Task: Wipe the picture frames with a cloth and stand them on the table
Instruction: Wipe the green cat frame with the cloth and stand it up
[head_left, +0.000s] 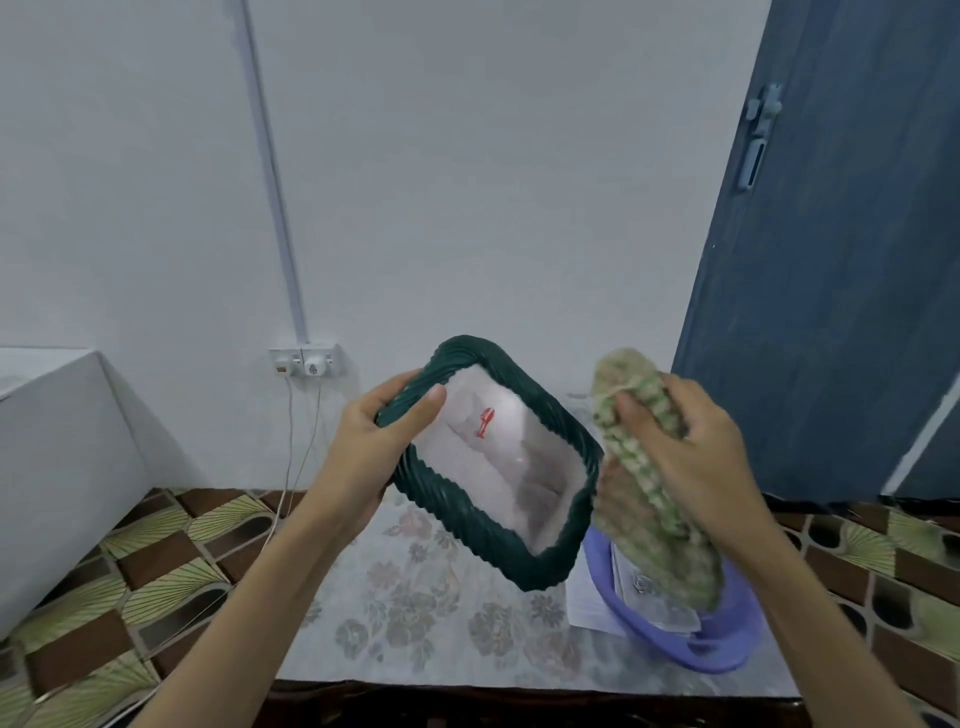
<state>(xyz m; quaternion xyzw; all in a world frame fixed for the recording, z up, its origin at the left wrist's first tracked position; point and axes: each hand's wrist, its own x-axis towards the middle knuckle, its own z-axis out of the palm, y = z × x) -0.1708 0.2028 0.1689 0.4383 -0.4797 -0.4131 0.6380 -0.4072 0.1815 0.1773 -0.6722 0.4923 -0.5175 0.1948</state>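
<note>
A picture frame with a ribbed dark green border and a pale glazed inside bearing a small red mark is held tilted in the air above the table. My left hand grips its upper left corner, thumb lying on the glass. My right hand holds a green and beige cloth bunched up just to the right of the frame; the cloth hangs down past the frame's right edge. Whether cloth and frame touch is unclear.
A purple plastic basin sits on the table's right side with flat items inside, partly hidden by the cloth. White paper lies beside it. A wall socket with cables, a white box at left and a blue door at right surround the table.
</note>
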